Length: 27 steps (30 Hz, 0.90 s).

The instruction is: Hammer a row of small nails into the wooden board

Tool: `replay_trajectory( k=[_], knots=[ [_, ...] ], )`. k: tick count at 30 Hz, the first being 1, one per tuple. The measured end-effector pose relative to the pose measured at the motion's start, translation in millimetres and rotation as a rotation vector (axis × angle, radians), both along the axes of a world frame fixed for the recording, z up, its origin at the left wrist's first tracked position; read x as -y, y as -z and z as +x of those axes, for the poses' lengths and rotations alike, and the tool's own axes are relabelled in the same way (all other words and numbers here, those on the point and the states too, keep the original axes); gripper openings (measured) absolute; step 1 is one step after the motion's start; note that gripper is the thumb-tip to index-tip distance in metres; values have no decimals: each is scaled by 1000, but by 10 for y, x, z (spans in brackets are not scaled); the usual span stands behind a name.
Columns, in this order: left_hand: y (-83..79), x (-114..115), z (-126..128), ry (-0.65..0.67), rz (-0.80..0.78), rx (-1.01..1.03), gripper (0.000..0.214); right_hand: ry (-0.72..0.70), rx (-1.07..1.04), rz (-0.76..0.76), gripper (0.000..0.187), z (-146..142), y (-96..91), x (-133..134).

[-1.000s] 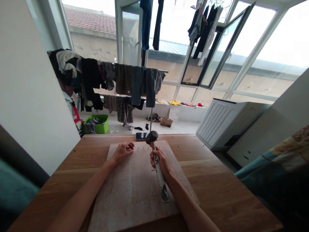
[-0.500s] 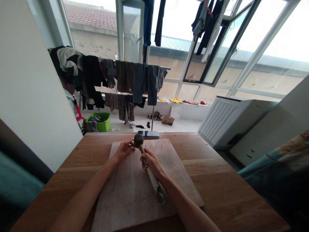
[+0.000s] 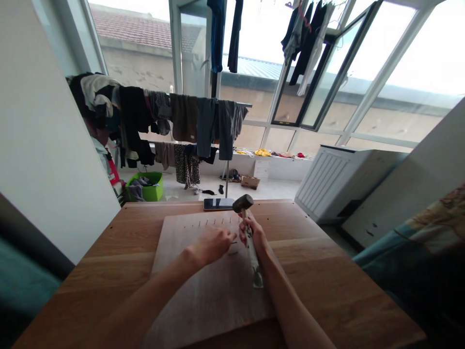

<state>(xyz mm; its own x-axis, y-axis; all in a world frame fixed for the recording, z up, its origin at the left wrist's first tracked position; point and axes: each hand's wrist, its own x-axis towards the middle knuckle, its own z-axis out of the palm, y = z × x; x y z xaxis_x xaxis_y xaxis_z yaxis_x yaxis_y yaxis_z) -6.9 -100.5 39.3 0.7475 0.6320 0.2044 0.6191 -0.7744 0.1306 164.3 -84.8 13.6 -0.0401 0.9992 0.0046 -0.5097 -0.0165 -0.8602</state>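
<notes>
My right hand [image 3: 255, 234] is wrapped round the worn handle of a hammer [image 3: 248, 232], whose dark head is raised over the far right part of a wooden board [image 3: 203, 295]. My left hand [image 3: 212, 243] rests on the board just left of the hammer, fingertips pinched near loose nails [image 3: 233, 247]; whether they grip one I cannot make out. A row of several small nails [image 3: 210, 222] stands along the board's far edge.
The board lies on a wooden table [image 3: 334, 291]. A phone [image 3: 218, 203] sits at the table's far edge. Beyond are a clothes rack [image 3: 181, 121] hung with garments, a green basket [image 3: 145, 186], a white cabinet [image 3: 341, 179] and windows.
My left hand has moved right from the board's far left edge to the loose nails. The hammer and my right hand have swung right, away from the nail row's left end.
</notes>
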Motion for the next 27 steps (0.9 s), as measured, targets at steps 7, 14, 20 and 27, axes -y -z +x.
replay_trajectory(
  k=[7,14,20,27],
  knots=[
    [-2,84,310,37,75,-153,33,44,39,47,39,7,3,5],
    [43,-160,-506,-167,2,292,22,-38,65,44,40,-78,-7,37],
    [332,-446,-1137,-443,-120,618,15,-99,90,41,39,-205,16,84],
    [413,-453,-1153,-456,-176,645,20,-110,122,25,42,-243,17,118]
  ],
)
